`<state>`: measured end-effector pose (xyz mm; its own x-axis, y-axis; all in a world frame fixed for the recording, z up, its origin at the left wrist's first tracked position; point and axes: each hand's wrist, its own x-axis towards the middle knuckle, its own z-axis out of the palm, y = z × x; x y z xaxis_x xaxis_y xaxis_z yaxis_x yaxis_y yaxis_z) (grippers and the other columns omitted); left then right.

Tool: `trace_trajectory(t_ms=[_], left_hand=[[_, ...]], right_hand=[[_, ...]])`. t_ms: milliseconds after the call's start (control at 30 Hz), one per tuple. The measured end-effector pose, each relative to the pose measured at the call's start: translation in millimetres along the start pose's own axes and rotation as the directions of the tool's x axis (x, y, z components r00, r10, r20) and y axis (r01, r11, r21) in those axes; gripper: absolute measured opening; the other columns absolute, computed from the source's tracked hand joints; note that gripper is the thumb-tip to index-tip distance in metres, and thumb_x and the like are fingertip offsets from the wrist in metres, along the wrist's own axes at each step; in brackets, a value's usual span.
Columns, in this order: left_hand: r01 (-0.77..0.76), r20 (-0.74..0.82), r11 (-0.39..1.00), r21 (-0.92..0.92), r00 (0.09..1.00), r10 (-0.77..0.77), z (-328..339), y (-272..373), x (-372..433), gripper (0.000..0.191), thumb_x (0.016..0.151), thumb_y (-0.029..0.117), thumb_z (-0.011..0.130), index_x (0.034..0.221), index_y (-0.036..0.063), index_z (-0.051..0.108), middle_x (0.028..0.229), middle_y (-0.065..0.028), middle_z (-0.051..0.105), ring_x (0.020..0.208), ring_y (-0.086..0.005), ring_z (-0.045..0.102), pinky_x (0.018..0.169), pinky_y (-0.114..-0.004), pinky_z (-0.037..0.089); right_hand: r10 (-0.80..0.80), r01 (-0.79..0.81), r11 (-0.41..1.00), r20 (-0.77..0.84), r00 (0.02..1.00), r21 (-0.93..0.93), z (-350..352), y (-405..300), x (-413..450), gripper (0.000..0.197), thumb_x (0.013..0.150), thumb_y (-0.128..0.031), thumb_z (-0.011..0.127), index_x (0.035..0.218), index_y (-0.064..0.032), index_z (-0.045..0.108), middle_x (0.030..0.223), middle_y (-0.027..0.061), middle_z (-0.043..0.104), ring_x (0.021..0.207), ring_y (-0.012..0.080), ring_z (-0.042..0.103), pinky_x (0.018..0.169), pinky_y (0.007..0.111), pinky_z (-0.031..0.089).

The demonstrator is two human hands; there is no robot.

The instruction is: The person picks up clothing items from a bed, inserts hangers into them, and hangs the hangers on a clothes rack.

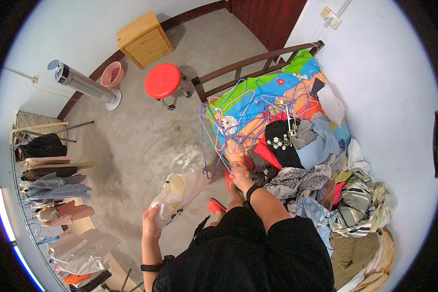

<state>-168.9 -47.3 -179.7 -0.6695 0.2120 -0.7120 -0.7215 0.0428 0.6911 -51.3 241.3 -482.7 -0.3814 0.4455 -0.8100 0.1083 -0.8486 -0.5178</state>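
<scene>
My left hand (151, 222) grips a white and cream garment (171, 200), which hangs out over the floor with its far end blurred. At the near edge of the bed, my right hand (238, 173) is closed on a thin plastic clothes hanger (223, 162) in a light colour. Beyond that hand, purple, pink, blue and green hangers (245, 138) lie tangled on a cartoon-print bed cover (268, 90). Right of them lies a black garment with white flowers (280, 135). A heap of mixed clothes (301, 182) spreads along the bed beside my right forearm.
A rack of hung clothes (54, 184) lines the left wall. Across the concrete floor (138, 127) stand a red round stool (163, 81), a tower fan (87, 84), a pink basin (113, 75) and a wooden cabinet (148, 42). A dark bed rail (255, 62) closes the bed's far end.
</scene>
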Motion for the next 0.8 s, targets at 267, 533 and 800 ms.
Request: trace_trajectory(t_ms=[267,533,800], left_hand=[[-0.001,-0.016,1.0,0.019,1.0,0.001,-33.1,-28.0,-9.2,0.024,0.085,0.02,0.061,0.096,-0.0012,0.062,0.09,-0.0082,0.065,0.078,-0.0183,0.062,0.071,-0.032,0.05],[0.039,-0.053,0.999,-0.025,0.998,-0.04,-28.2,-41.2,-18.9,0.027,0.085,0.021,0.061,0.098,-0.0024,0.061,0.092,-0.0091,0.064,0.079,-0.0191,0.062,0.071,-0.033,0.051],[0.076,-0.097,0.994,-0.075,0.992,-0.083,-21.2,-61.1,-17.0,0.028,0.085,0.021,0.061,0.101,-0.0025,0.06,0.094,-0.0096,0.064,0.083,-0.0195,0.062,0.075,-0.032,0.05]], right_hand=[[0.127,-0.128,0.989,-0.029,0.992,-0.071,-12.1,24.3,57.0,0.019,0.089,-0.024,0.051,0.096,-0.007,0.056,0.061,0.0064,0.049,0.046,0.018,0.044,0.041,0.035,0.038],[-0.577,-0.319,0.554,-0.631,0.519,-0.769,-8.6,18.7,75.7,0.015,0.08,-0.016,0.056,0.078,-0.0024,0.063,0.07,0.0185,0.061,0.069,0.0319,0.061,0.06,0.044,0.048],[-0.285,0.187,0.244,0.114,0.952,-0.952,-0.9,94.5,53.2,0.033,0.081,-0.031,0.055,0.09,0.0006,0.062,0.09,0.0189,0.063,0.088,0.0348,0.058,0.078,0.043,0.043]])
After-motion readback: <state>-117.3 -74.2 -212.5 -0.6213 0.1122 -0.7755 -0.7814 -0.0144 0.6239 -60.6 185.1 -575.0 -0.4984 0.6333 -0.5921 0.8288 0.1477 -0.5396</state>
